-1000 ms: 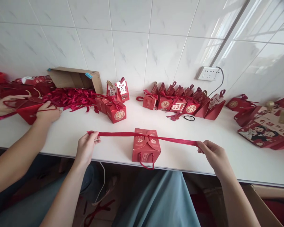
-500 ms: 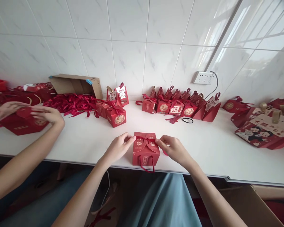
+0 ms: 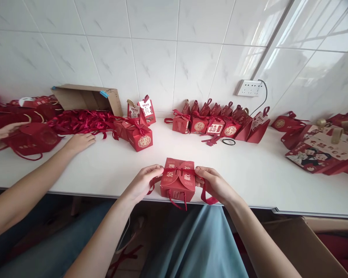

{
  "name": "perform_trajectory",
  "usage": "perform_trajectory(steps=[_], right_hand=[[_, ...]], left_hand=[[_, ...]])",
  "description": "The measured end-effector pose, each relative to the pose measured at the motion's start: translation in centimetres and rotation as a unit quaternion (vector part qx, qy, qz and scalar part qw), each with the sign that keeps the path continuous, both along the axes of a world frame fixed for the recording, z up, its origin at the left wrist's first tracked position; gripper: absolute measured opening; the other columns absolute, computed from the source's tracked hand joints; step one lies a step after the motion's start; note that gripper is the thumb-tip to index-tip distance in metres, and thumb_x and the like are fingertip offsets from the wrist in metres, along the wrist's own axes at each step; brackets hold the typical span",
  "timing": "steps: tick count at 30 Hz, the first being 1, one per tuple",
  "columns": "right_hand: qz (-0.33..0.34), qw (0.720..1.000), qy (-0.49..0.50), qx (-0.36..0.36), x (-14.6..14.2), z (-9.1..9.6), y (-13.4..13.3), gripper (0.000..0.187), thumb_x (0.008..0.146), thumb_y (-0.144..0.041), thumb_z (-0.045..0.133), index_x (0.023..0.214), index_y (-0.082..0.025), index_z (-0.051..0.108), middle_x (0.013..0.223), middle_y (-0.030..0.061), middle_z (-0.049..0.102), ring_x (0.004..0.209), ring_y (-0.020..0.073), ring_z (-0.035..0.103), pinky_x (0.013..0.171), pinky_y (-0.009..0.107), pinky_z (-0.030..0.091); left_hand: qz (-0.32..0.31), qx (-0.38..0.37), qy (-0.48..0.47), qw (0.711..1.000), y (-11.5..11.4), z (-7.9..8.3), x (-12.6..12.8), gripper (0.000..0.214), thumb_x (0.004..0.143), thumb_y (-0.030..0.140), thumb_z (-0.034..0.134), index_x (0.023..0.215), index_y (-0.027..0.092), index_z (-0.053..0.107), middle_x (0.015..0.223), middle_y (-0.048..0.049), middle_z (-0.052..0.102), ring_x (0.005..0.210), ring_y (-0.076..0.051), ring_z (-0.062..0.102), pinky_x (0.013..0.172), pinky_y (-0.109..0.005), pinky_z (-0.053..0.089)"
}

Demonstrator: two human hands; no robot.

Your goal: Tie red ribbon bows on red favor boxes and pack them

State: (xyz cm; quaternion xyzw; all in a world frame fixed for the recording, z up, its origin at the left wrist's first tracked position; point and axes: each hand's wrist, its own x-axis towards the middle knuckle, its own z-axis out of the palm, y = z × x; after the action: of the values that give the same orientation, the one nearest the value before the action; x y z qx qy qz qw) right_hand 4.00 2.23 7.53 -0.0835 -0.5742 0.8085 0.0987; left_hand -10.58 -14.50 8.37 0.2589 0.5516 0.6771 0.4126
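A red gift box (image 3: pixel 178 187) with pale printed characters sits at the table's front edge, a twisted cord handle (image 3: pixel 174 201) hanging from its near side. Across its top runs a red ribbon (image 3: pixel 176 170), threaded through slots in the flaps. My left hand (image 3: pixel 143 179) pinches the ribbon at the box's left side, a loose end dangling below the fingers. At the right side my right hand (image 3: pixel 213 183) grips the other end, whose tail (image 3: pixel 210 200) curls down onto the table. The ribbon looks taut between both hands.
Finished-looking red boxes (image 3: pixel 140 139) and a row of boxes (image 3: pixel 214 127) line the wall. Left lie a ribbon pile (image 3: pixel 82 122), a cardboard carton (image 3: pixel 84 98) and a co-worker's hand (image 3: pixel 79 143) near another red box (image 3: pixel 34 139). Printed bags (image 3: pixel 316 154) stand right; a power strip (image 3: pixel 249 88) hangs above.
My hands have drawn the ribbon straight across the box top, and its tails now show on both sides. The co-worker's hand has left its box and reaches toward the ribbon pile.
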Motion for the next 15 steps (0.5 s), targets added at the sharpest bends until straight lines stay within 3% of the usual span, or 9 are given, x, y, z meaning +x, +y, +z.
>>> perform_trajectory(steps=[4, 8, 15], right_hand=[[0.001, 0.998, 0.018, -0.055, 0.1, -0.7, 0.0, 0.036, 0.082, -0.038, 0.063, 0.058, -0.018, 0.045, 0.058, -0.0049, 0.033, 0.055, 0.0101, 0.033, 0.057, 0.025, 0.033], [-0.001, 0.997, 0.024, -0.078, 0.3, -1.3, 0.0, 0.037, 0.082, -0.038, 0.063, 0.057, -0.019, 0.044, 0.058, -0.0048, 0.031, 0.055, 0.0108, 0.035, 0.057, 0.025, 0.035], [-0.031, 0.999, 0.015, -0.002, 1.3, -1.6, -0.1, 0.039, 0.079, -0.046, 0.065, 0.059, -0.018, 0.046, 0.059, -0.0028, 0.044, 0.058, 0.0114, 0.042, 0.061, 0.026, 0.036]], left_hand=[[0.015, 0.012, -0.046, 0.999, 0.2, -0.6, 0.0, 0.024, 0.068, 0.030, 0.069, 0.058, 0.016, 0.053, 0.072, -0.0003, 0.057, 0.066, -0.011, 0.051, 0.062, -0.022, 0.041], [0.029, 0.006, -0.067, 0.997, 0.5, -1.2, 0.1, 0.019, 0.066, 0.032, 0.069, 0.075, 0.016, 0.065, 0.083, -0.0040, 0.064, 0.076, -0.016, 0.057, 0.067, -0.026, 0.044], [0.059, 0.001, -0.038, 0.998, 0.4, -1.0, 1.1, 0.016, 0.067, 0.031, 0.067, 0.065, 0.016, 0.062, 0.079, -0.0023, 0.064, 0.070, -0.014, 0.056, 0.063, -0.025, 0.042]])
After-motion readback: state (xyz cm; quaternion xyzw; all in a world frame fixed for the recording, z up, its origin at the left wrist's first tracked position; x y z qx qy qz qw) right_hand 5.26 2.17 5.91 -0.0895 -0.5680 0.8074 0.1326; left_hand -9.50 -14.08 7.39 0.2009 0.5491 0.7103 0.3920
